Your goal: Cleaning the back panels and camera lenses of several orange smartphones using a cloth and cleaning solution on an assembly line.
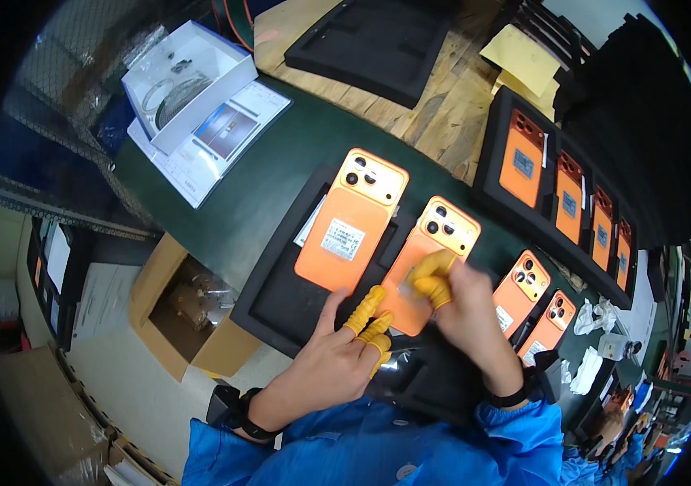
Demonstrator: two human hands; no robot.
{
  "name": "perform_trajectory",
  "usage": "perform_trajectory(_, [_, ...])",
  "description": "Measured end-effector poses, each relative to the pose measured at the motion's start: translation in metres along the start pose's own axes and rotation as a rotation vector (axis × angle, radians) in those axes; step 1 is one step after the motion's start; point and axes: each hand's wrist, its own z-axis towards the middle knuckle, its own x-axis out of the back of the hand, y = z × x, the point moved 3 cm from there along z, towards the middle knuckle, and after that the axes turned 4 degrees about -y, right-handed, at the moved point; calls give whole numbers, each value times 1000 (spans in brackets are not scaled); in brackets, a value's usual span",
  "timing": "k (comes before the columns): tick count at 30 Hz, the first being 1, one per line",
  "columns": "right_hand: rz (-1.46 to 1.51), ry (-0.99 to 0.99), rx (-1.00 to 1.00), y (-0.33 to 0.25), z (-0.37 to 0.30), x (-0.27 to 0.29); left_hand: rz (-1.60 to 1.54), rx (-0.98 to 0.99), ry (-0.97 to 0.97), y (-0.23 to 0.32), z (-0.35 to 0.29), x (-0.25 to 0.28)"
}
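Note:
In the middle of a black foam tray (252, 304) lies an orange phone (447, 231), camera block away from me. My right hand (467, 304), yellow finger cots on some fingertips, curls closed over its back. Motion smears those fingertips, and whatever they may pinch is hidden. My left hand (325, 360), also in yellow finger cots, has its fingers stretched out, the tips by the phone's lower left edge. Left of it, a second orange phone (325, 263) with a white label (343, 239) rests tilted on the tray. Two smaller-looking orange phones (521, 283) (550, 324) lie at the right.
Behind, a black tray (487, 174) holds several orange phones. A white box (224, 69) with cables stands on papers at the far left, and an open cardboard box (151, 304) is below the table's left edge. Crumpled white tissues (588, 368) lie at right.

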Motion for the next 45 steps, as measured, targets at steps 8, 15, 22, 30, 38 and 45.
perform_trajectory(8, [318,557,-46,4,36,164,-14,44,-55,1,2,-3])
perform_trajectory(15, [-174,58,101,-78,-11,99,-216,-2,390,1,-8,53])
perform_trajectory(22, [66,-390,480,-122,-12,38,-442,-60,586,-9,-24,53])
perform_trajectory(30, [-188,-78,414,-71,53,-56,-780,-7,620,-19,-53,46])
perform_trajectory(38, [-489,-40,365,-73,59,-94,-703,48,594,-26,-55,38])
perform_trajectory(45, [-493,-61,282,-77,66,-91,-740,73,591,-32,-57,37])
